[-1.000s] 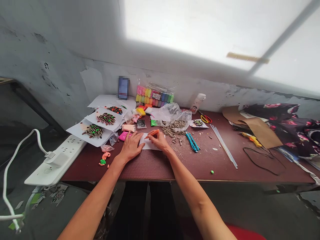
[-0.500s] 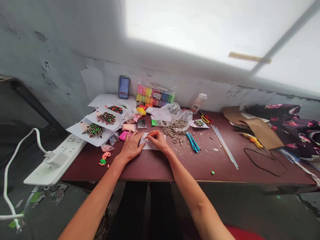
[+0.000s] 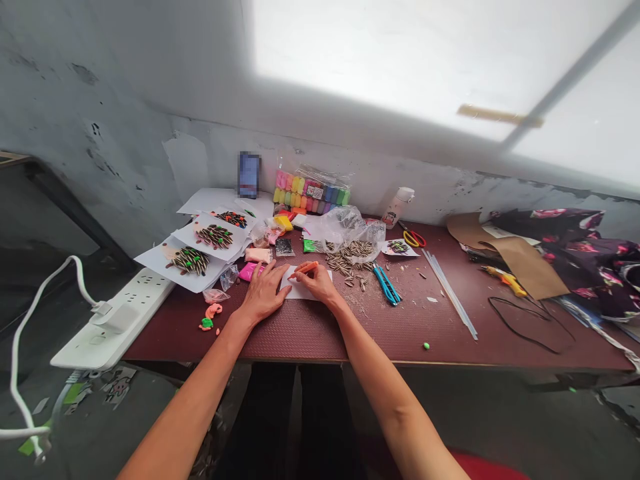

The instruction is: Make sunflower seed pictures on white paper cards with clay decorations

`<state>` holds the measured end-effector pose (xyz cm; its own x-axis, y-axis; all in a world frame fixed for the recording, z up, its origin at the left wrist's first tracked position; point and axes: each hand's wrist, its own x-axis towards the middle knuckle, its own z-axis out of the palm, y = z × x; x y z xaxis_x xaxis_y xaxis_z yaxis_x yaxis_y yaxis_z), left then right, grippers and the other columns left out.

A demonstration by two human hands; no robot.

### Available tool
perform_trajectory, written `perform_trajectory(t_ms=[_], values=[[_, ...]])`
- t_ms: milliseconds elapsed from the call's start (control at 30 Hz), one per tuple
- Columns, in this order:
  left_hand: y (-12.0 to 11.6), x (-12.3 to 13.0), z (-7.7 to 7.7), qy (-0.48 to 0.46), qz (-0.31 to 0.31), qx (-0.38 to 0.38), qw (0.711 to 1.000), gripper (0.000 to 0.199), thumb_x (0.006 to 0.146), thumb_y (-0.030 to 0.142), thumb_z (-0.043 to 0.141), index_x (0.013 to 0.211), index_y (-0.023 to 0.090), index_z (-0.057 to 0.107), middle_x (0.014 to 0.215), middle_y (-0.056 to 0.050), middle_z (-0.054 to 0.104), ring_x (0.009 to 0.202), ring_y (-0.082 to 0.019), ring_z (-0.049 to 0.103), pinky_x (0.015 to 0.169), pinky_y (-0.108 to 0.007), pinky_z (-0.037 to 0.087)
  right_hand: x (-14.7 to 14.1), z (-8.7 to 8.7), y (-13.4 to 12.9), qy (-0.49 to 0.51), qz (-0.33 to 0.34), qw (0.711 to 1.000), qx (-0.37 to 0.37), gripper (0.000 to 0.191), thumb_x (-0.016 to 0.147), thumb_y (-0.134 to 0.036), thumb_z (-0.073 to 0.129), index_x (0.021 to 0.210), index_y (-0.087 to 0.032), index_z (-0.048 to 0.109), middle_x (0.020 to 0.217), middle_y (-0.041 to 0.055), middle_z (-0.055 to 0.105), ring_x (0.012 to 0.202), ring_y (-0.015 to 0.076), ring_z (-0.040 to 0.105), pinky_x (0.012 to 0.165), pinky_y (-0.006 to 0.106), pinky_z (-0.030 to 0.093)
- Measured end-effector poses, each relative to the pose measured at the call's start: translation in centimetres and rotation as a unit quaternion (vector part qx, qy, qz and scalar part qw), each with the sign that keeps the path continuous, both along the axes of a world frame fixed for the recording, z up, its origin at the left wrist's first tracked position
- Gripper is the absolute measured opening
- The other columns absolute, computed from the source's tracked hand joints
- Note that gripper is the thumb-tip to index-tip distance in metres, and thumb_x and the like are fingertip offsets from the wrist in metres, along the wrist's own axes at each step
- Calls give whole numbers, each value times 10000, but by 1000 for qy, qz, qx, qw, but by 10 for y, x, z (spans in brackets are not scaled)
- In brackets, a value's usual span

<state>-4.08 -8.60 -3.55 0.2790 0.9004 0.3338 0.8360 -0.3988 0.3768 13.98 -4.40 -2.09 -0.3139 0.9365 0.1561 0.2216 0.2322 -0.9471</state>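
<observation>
A small sheet of white paper (image 3: 299,291) lies on the dark red table in front of me. My right hand (image 3: 318,283) is closed round an orange pen (image 3: 309,267), its tip down at the paper. My left hand (image 3: 264,291) lies flat with fingers spread, its thumb on the paper's left edge. Just beyond the left fingers are a pink clay packet (image 3: 250,271) and a peach clay packet (image 3: 259,255). A heap of striped sunflower seeds (image 3: 350,257) lies beyond my right hand, partly under a clear plastic bag (image 3: 350,225).
Left are sheets bearing seed-and-clay pictures (image 3: 213,239) and a white power strip (image 3: 113,333). A blue utility knife (image 3: 387,285), scissors (image 3: 414,239), clear glue sticks (image 3: 450,293) and a yellow glue gun (image 3: 510,281) lie right. Behind stand a phone (image 3: 249,175), clay pack (image 3: 311,192) and white bottle (image 3: 398,207).
Both hands and the pen stay almost where they were over the paper. The whole view has shifted very slightly; nothing else has visibly moved.
</observation>
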Motion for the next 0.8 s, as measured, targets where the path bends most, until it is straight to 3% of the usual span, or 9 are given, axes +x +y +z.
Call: perform_trajectory(t_ms=[800], values=[[1, 0, 1, 4, 8, -10, 1000, 513, 900, 337, 511, 1381, 174, 583, 1409, -120, 633, 1410, -326, 465, 1238, -572, 201, -1, -1, 2, -9, -12, 1000, 23, 150, 821, -261, 671, 745, -190, 779, 916, 47, 739, 793, 152, 655, 721, 253, 483]])
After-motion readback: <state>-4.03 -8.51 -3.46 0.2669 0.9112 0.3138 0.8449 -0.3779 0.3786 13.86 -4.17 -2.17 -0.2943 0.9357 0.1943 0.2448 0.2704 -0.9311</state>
